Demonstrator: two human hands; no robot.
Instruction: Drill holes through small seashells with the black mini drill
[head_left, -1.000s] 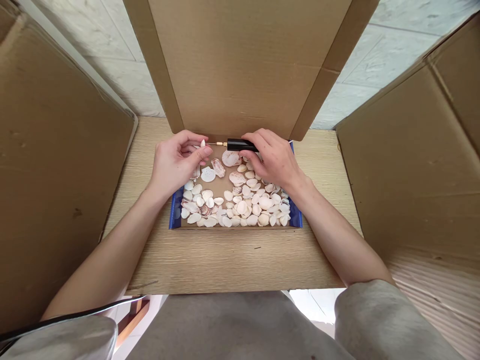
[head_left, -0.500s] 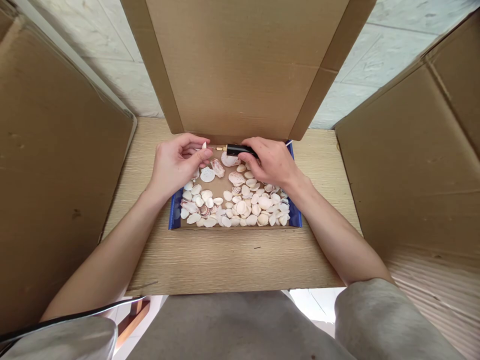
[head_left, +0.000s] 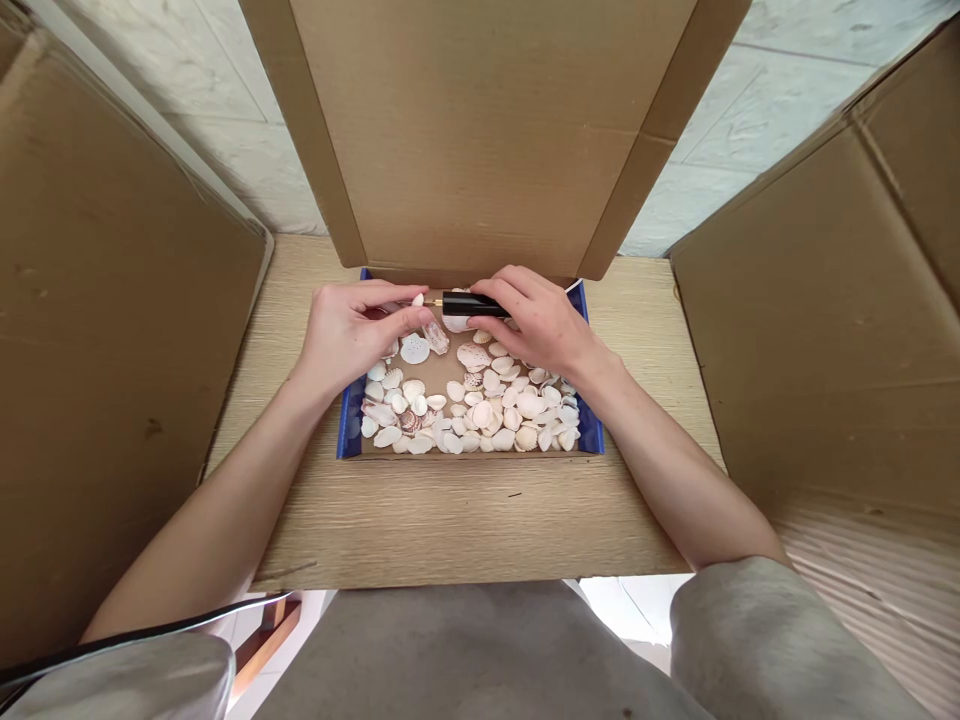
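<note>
Between the thumb and fingers of my left hand (head_left: 360, 325) is a small white shell (head_left: 418, 299). My right hand (head_left: 534, 318) is wrapped round a black cylindrical tool (head_left: 474, 304) with a brass-coloured tip, which points left at the small shell. Whether the tip touches the shell is too small to tell. Under both hands lies a blue-sided cardboard box (head_left: 350, 425) with many pale shells. A flat white shell with dots (head_left: 415, 348) and a long pinkish shell (head_left: 436, 337) lie near my left fingertips. A larger ribbed shell (head_left: 472, 356) lies below the tool.
The box stands on a wooden table (head_left: 450, 520), its raised cardboard lid (head_left: 487, 130) behind it. Tall cardboard panels stand at the left (head_left: 112, 330) and right (head_left: 832, 300). A thin white cable (head_left: 574, 286) shows at the box's back right corner.
The black tool has moved left and turned nearly level, closer to the small shell. My left fingertips and the shell have shifted slightly right and down. More of the tool's body shows.
</note>
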